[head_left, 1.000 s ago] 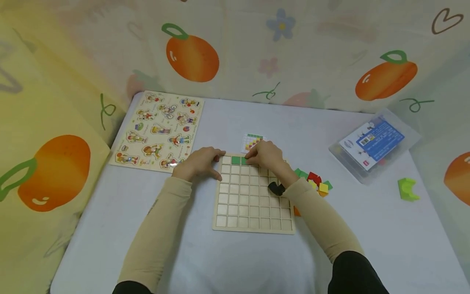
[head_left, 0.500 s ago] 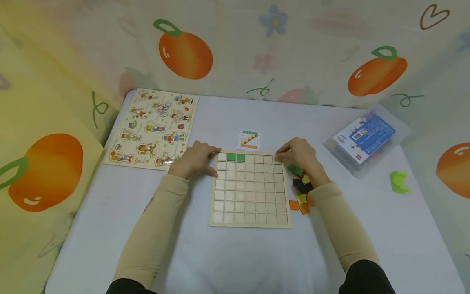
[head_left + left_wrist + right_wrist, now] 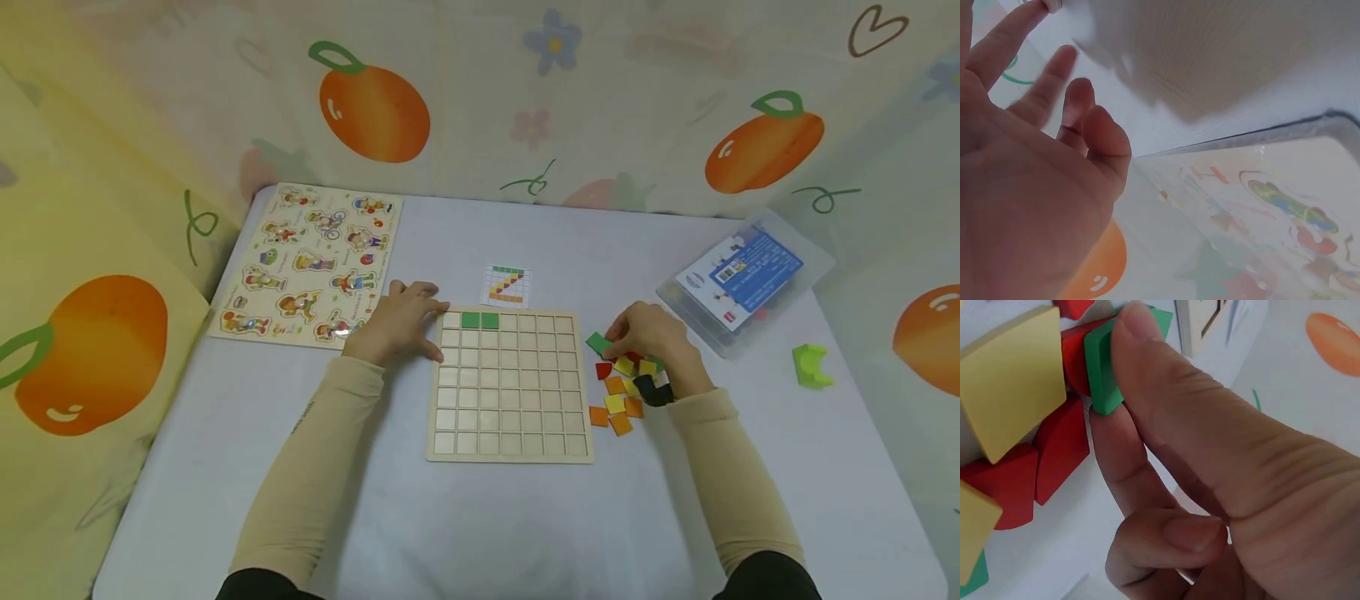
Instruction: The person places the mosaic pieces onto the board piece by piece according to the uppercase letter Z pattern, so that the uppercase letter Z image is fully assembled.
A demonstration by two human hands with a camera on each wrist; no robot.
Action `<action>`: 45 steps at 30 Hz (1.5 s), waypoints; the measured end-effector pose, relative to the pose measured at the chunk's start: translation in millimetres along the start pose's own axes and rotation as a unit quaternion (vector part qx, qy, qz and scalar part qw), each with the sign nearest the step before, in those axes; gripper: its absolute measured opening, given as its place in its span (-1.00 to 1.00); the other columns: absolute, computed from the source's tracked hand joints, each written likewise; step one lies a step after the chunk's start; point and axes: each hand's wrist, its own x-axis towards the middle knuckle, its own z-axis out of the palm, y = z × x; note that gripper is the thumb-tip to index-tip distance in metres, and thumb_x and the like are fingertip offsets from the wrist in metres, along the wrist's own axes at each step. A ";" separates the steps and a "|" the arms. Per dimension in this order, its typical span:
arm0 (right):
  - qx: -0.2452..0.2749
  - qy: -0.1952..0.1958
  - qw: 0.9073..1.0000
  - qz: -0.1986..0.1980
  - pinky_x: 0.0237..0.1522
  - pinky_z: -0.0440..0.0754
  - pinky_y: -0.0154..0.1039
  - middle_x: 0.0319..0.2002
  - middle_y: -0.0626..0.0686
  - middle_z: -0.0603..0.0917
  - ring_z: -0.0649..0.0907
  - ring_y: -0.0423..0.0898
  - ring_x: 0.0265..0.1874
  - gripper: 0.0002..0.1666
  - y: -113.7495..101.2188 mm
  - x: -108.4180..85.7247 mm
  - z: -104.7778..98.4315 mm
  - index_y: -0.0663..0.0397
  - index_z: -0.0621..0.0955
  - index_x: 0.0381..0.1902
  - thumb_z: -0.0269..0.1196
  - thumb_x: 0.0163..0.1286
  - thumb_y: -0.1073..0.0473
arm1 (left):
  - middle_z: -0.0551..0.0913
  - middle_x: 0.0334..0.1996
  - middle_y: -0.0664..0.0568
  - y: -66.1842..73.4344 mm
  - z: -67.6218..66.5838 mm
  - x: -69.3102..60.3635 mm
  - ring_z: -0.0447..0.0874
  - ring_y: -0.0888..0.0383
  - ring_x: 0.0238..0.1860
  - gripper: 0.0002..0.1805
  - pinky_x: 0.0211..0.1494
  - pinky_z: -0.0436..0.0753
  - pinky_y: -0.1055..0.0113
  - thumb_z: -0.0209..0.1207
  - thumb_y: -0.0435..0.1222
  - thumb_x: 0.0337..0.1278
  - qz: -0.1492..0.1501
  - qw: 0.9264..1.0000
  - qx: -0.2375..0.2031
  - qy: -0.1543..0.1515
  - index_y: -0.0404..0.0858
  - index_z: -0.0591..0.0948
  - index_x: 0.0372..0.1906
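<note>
We saw the fingers (image 3: 1124, 450) of the right hand (image 3: 654, 335) pinching a green tile (image 3: 1101, 374) by loose pieces (image 3: 615, 404), right of the grid board (image 3: 510, 402). The left hand (image 3: 396, 325), fingers spread, touched that board's upper-left edge. Two more green tiles (image 3: 490, 321) sat in its top row; beyond it on the desk (image 3: 510, 525) we noticed a printed card (image 3: 507, 286).

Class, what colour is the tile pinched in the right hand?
The tile is plain green, seen best in the right wrist view.
</note>
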 end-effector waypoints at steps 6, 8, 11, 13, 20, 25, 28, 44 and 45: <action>0.044 0.024 0.998 -0.034 -0.27 0.48 -0.22 -0.28 0.11 0.78 0.59 -0.01 -0.31 -0.70 1.9 -0.1 0.7 0.14 0.77 -0.18 0.49 0.27 0.04 | 0.28 0.62 0.03 -1.7 1.4 -3.0 0.32 -0.14 0.08 0.02 0.02 0.51 0.09 0.57 0.04 -0.30 0.014 0.999 0.037 -0.003 -0.13 0.51 0.43; 0.064 0.037 0.996 -0.057 -0.30 0.51 -0.27 -0.26 0.14 0.79 0.58 -0.03 -0.32 -0.71 2.2 1.1 0.2 0.19 0.77 -0.19 0.48 0.29 0.07 | 0.34 0.59 0.07 -2.4 2.4 -4.8 0.32 -0.12 0.07 0.01 0.00 0.49 0.12 0.57 0.04 -0.30 0.015 0.999 0.037 0.002 -0.12 0.51 0.43; 0.087 0.048 0.992 -0.082 -0.29 0.52 -0.31 -0.22 0.19 0.79 0.57 -0.02 -0.30 -0.71 0.6 5.7 -0.2 0.24 0.76 -0.19 0.47 0.31 0.10 | 0.45 0.52 0.12 -3.3 3.8 -7.2 0.34 -0.11 0.06 -0.03 -0.02 0.49 0.13 0.56 0.03 -0.29 0.022 0.999 0.033 0.017 -0.10 0.54 0.41; 0.092 0.053 0.990 -0.092 -0.27 0.52 -0.32 -0.19 0.22 0.79 0.58 0.00 -0.28 -0.69 -3.3 8.6 -0.1 0.24 0.76 -0.18 0.47 0.31 0.09 | 0.52 0.47 0.13 -3.3 4.1 -8.7 0.36 -0.10 0.05 -0.08 -0.03 0.49 0.13 0.56 0.02 -0.28 0.032 0.999 0.029 0.028 -0.10 0.59 0.37; 0.106 0.069 0.984 -0.127 -0.10 0.52 -0.20 -0.04 0.27 0.78 0.62 0.11 -0.05 -0.71 -33.0 17.6 2.1 0.22 0.79 -0.14 0.47 0.32 0.10 | 0.59 0.41 0.12 -2.4 4.1 -11.9 0.44 -0.11 0.05 -0.12 0.00 0.51 0.07 0.54 0.06 -0.26 0.038 0.997 0.039 0.047 -0.10 0.63 0.34; 0.104 0.056 0.983 -0.139 0.11 0.59 0.03 0.09 0.23 0.77 0.64 0.17 0.12 -0.72 -62.3 31.7 5.8 0.14 0.81 -0.10 0.46 0.34 0.08 | 0.61 0.39 0.12 -4.3 5.6 -13.4 0.47 -0.10 0.05 -0.12 0.02 0.53 0.03 0.54 0.08 -0.28 0.020 0.997 0.044 0.059 -0.08 0.64 0.33; 0.097 0.037 0.984 -0.148 0.22 0.59 0.12 0.11 0.20 0.77 0.65 0.17 0.17 -0.73 -79.6 41.3 9.6 0.09 0.82 -0.09 0.45 0.34 0.08 | 0.61 0.39 0.12 -4.7 5.3 -14.1 0.49 -0.09 0.03 -0.12 0.01 0.54 0.02 0.54 0.09 -0.27 0.020 0.997 0.051 0.060 -0.08 0.64 0.32; 0.024 0.025 0.989 -0.146 0.04 0.69 0.05 -0.05 0.05 0.85 0.73 0.09 0.06 -0.76 -113.7 54.9 24.9 -0.07 0.85 -0.17 0.49 0.28 -0.03 | 0.63 0.37 0.11 -4.5 4.5 -19.0 0.50 -0.11 0.11 -0.20 0.08 0.49 -0.01 0.56 0.05 -0.31 0.031 0.997 0.027 0.057 -0.13 0.71 0.22; 0.021 0.026 0.988 -0.148 0.01 0.69 0.04 -0.03 0.05 0.85 0.73 0.08 0.05 -0.76 -113.4 55.3 25.6 -0.07 0.85 -0.17 0.49 0.28 -0.03 | 0.63 0.37 0.11 -4.2 4.9 -19.2 0.51 -0.12 0.11 -0.21 0.08 0.50 -0.02 0.55 0.06 -0.30 0.030 0.997 0.032 0.058 -0.12 0.71 0.21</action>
